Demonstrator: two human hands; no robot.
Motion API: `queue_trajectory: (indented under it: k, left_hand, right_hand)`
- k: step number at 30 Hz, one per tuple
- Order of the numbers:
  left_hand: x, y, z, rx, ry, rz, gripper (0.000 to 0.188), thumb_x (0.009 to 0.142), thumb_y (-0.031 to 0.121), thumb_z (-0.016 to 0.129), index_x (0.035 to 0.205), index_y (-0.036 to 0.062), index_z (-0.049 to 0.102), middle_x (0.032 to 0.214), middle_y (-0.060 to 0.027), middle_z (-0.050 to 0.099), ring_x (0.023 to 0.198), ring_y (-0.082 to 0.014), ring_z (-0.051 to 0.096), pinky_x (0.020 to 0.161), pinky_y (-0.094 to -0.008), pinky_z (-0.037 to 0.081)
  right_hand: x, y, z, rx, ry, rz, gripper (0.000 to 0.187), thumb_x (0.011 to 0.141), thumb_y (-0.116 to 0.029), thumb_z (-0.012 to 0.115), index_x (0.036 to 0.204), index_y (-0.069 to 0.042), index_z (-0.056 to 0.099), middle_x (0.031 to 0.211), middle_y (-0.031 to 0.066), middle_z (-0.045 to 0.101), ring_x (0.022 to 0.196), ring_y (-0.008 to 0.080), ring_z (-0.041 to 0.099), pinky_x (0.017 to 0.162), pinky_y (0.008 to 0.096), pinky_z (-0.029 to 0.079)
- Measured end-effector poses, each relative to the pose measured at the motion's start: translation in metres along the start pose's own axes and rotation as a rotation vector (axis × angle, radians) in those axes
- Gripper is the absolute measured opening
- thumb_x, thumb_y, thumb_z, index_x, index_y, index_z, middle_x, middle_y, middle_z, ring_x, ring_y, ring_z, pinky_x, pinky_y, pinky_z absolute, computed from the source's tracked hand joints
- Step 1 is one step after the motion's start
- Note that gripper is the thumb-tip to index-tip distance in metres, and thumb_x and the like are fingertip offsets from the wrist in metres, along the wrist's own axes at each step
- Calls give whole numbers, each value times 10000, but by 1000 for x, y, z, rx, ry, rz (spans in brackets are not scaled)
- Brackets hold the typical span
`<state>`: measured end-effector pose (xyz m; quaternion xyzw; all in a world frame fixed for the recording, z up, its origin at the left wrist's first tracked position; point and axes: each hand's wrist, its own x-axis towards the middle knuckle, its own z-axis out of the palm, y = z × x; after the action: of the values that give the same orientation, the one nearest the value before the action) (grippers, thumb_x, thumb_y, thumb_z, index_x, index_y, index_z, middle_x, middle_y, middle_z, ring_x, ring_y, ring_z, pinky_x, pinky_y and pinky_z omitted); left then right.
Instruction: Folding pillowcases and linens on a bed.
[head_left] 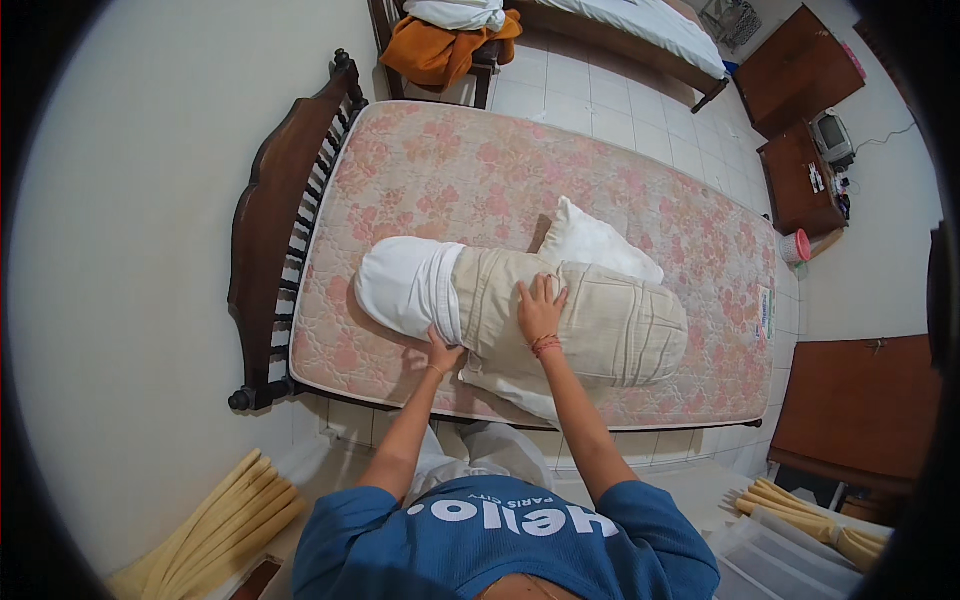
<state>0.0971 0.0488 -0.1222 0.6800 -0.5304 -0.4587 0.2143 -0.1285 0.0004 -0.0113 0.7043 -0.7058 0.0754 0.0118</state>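
A long, rounded bolster-like pillow lies across the bed, its middle and right part in wrinkled beige cloth (625,325) with seams. Over its left end is a white cloth cover (400,285), bunched into folds where it meets the beige. My left hand (442,353) grips the near edge of that cover, thumb on top and fingers partly hidden against the underside. Flat on top of the beige cloth rests my right hand (541,312), fingers spread. From beneath the bolster a white pillow (590,243) sticks out on the far side; white fabric (515,393) also shows at the near side.
The bolster lies on a pink floral mattress (430,160) with a dark wooden headboard (275,210) at left. A chair with an orange cloth (440,50) stands beyond, near another bed (640,35). A pink-and-white bin (796,246) is at right. Yellow curtains (215,530) hang nearby.
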Motion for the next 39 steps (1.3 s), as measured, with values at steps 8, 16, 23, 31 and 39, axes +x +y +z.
queue_trajectory:
  k: [8, 16, 23, 31, 39]
  left_hand:
    - [1, 28, 38, -285, -71, -306, 1119, 623, 52, 686, 1319, 85, -190, 1335, -288, 222, 1202, -377, 344, 984, -357, 297]
    - [0, 5, 25, -307, 267, -32, 724, 694, 38, 584, 1280, 120, 167, 793, -147, 552, 678, -258, 555, 661, -384, 427]
    - [-16, 81, -11, -366, 439, 91, 344, 761, 53, 509, 1088, 16, 408, 670, -74, 461, 610, -194, 471, 595, -322, 405]
    - [-92, 144, -66, -222, 412, 90, 223, 780, 100, 459, 971, -12, 429, 735, -179, 523, 660, -328, 513, 632, -405, 407]
    - [-16, 104, -33, -130, 278, 55, 272, 767, 108, 483, 988, -27, 402, 813, -250, 535, 798, -419, 533, 695, -463, 404]
  right_hand:
    - [-60, -54, -34, 81, -280, 55, 647, 719, -198, 565, 1324, -215, 337, 1370, 242, 226, 1266, 436, 193, 963, 657, 108]
    - [-45, -33, -2, 6, -86, -227, 234, 724, -160, 545, 957, -171, 565, 1071, 132, 497, 1118, 404, 380, 865, 655, 243]
    - [-11, -21, -98, 227, -128, -166, 75, 660, -84, 561, 724, -76, 522, 676, 98, 561, 569, 287, 586, 490, 389, 464]
    - [-8, -3, -199, 437, -209, -36, 45, 630, -89, 545, 642, -46, 539, 601, 159, 566, 593, 360, 566, 549, 446, 453]
    - [9, 16, -65, 283, -203, 218, 143, 646, -176, 589, 729, -59, 580, 738, 157, 615, 657, 317, 590, 670, 431, 458]
